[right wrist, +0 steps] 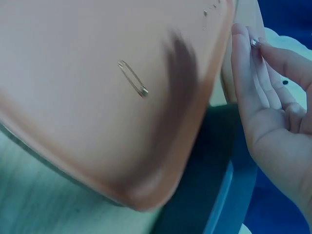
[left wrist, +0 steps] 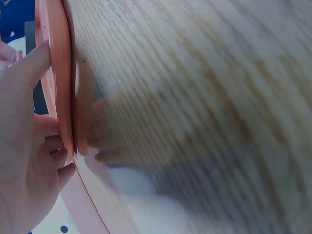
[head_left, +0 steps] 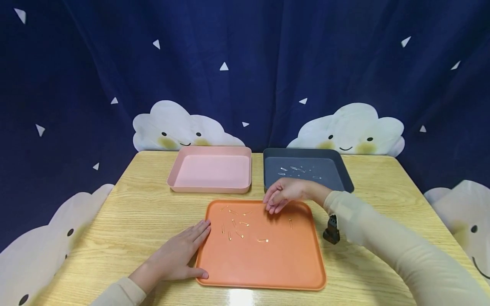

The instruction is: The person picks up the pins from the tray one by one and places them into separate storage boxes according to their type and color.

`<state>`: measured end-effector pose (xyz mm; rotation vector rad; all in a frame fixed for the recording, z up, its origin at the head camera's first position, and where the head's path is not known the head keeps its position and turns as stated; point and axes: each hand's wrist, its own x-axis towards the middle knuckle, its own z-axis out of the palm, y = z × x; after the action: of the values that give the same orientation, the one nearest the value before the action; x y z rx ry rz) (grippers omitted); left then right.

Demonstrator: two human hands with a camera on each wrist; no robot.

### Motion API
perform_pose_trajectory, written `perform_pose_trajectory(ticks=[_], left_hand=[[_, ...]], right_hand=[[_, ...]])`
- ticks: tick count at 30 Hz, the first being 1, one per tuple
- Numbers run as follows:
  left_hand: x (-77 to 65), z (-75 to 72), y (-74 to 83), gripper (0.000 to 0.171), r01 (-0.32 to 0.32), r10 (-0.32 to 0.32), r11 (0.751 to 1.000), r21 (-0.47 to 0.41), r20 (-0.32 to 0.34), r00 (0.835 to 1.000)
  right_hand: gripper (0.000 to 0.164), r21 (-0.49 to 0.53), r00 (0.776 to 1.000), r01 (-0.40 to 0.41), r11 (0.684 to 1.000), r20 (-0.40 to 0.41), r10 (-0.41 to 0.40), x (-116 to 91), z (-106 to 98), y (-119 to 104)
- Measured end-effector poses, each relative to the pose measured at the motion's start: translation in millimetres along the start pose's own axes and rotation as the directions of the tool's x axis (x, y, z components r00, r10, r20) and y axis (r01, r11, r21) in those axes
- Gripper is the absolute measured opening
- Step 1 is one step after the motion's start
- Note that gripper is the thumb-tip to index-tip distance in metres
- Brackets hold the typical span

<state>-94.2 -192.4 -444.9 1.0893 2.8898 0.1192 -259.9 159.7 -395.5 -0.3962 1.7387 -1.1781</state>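
My left hand [head_left: 180, 250] rests against the left rim of an orange tray [head_left: 264, 265], its fingers near the upper side and its thumb near the lower corner. On the tray lie several gold safety pins [head_left: 244, 223], most at the upper left. One gold safety pin [right wrist: 132, 79] lies apart toward the right side. Above the tray's far edge, my right hand [head_left: 287, 193] pinches a small silvery safety pin [right wrist: 254, 43] between thumb and fingertip; most of the pin is hidden. Several silver safety pins [head_left: 294, 168] lie in the dark grey tray [head_left: 346, 180] just behind that hand.
A pink tray [head_left: 210, 190] stands at the back left, beside the dark grey one. A black device [head_left: 331, 230] shows under the right sleeve at the wrist. The wooden table [head_left: 145, 199] ends at a dark blue curtain [head_left: 260, 63] with cloud prints.
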Motion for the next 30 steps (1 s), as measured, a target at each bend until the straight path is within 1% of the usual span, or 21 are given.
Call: perform_pose_trajectory(ticks=[8,12,17,20,25,28,30], left_hand=[[0.8,0.0,-0.4,0.108,0.001,-0.001,1.0,-0.006,0.008,1.0],[0.4,0.3,0.1,0.108,0.003,-0.003,1.0,-0.015,0.005,1.0],[-0.4,-1.3,0.6,0.108,0.007,-0.006,1.0,-0.012,0.011,1.0],[-0.9,-2.2,1.0,0.108,0.01,-0.01,1.0,-0.01,0.02,1.0],[-0.2,-2.8,0.6,0.108,-0.001,0.001,1.0,-0.008,0.012,1.0],[0.1,-3.1,0.3,0.108,-0.002,0.002,1.0,-0.015,0.011,1.0],[0.2,-3.1,0.2,0.108,0.0,0.001,1.0,-0.019,0.014,1.0]], right_hand=[[0.04,-0.051,0.999,0.012,0.999,-0.044,-0.014,-7,-24,-12],[0.04,-0.047,0.997,-0.005,0.999,-0.077,0.001,-9,-37,-17],[0.043,-0.066,0.992,-0.027,0.997,-0.126,0.019,-10,-56,-22],[0.044,-0.092,0.987,-0.045,0.995,-0.156,0.031,-7,-68,-23],[0.042,-0.135,0.976,-0.096,0.986,-0.205,0.067,-3,-88,-25],[0.04,-0.18,0.968,-0.131,0.975,-0.235,0.086,-3,-94,-29],[0.038,-0.225,0.958,-0.154,0.962,-0.271,0.09,-4,-96,-31]])
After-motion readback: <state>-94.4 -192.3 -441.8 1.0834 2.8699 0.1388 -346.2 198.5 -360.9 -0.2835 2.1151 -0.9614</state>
